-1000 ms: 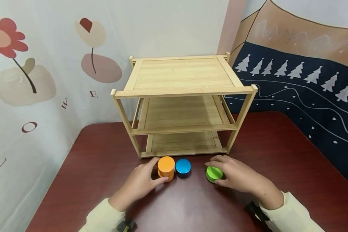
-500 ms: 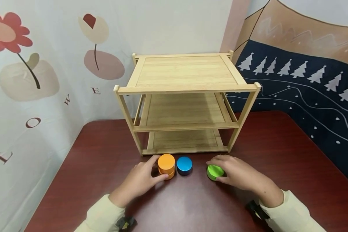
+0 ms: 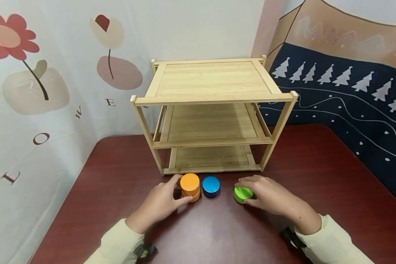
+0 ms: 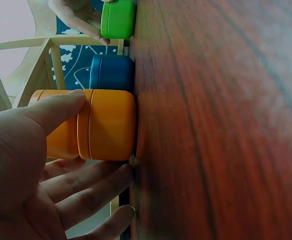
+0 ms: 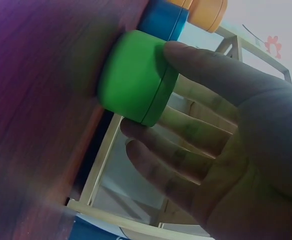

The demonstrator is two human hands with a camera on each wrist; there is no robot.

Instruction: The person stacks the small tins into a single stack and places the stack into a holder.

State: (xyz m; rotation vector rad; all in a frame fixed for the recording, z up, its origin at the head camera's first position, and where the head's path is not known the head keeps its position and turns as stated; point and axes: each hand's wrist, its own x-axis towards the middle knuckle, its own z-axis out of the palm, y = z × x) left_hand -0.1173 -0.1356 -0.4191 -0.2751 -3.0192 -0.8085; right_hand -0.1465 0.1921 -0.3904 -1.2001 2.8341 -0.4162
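Note:
Two round orange tins stand stacked on the table, the upper tin (image 3: 189,183) set slightly off the lower tin (image 4: 113,125). My left hand (image 3: 161,200) holds the stack from the left, thumb at the near side around the seam and fingers behind. Just right of the stack stands a blue tin (image 3: 211,186), touched by neither hand. A green tin (image 3: 242,195) is farther right. My right hand (image 3: 267,194) grips it between the thumb (image 5: 181,52) in front and fingers at the back. In the right wrist view its base is close over the tabletop.
A three-tier light wooden rack (image 3: 214,99) stands right behind the tins, its bottom rail (image 3: 214,169) near the fingers. The dark red table (image 3: 214,227) ends at printed cloth walls (image 3: 62,55) on the left and back.
The green tin, with my right hand on it, has shifted slightly left, nearer the blue tin. My left hand stays at the orange stack. The head view has tilted a little.

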